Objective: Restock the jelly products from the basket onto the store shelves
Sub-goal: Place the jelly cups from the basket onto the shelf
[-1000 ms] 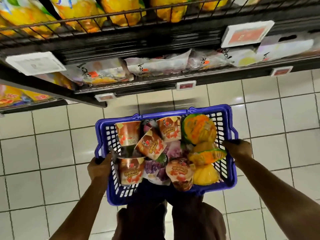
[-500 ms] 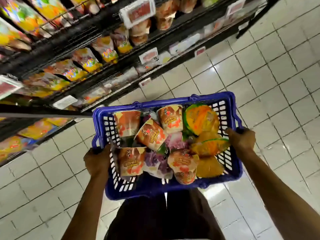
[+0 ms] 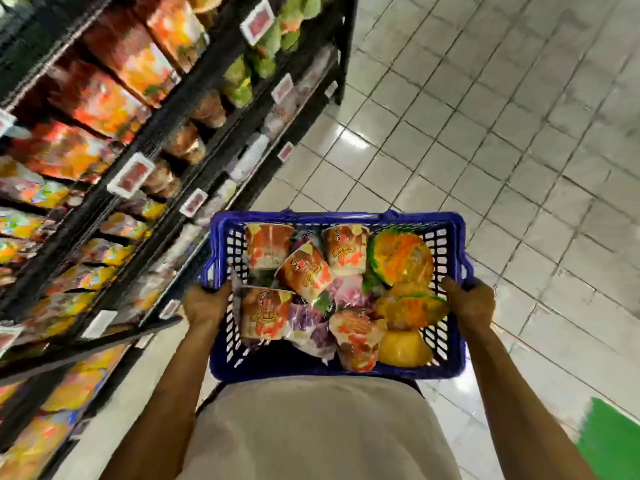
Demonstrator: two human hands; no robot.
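A blue plastic basket (image 3: 450,344) is held level in front of my waist. My left hand (image 3: 207,303) grips its left rim and my right hand (image 3: 467,301) grips its right rim. Inside lie several orange-and-red jelly cup packs (image 3: 306,271), purple-and-white jelly bags (image 3: 308,322) and yellow-orange netted jelly packs (image 3: 401,259). The black store shelves (image 3: 194,98) run along my left side, filled with colourful bags and cups, blurred by motion.
White price tags (image 3: 131,174) hang along the shelf edges. Pale tiled floor (image 3: 485,133) stretches ahead and to the right. A green patch (image 3: 609,441) lies on the floor at the bottom right. The shelf unit ends at a black upright (image 3: 346,46).
The view has swung from facing the shelves to looking along the aisle, with the shelves now on my left. Both hands keep the same hold on the basket; its contents have not shifted.
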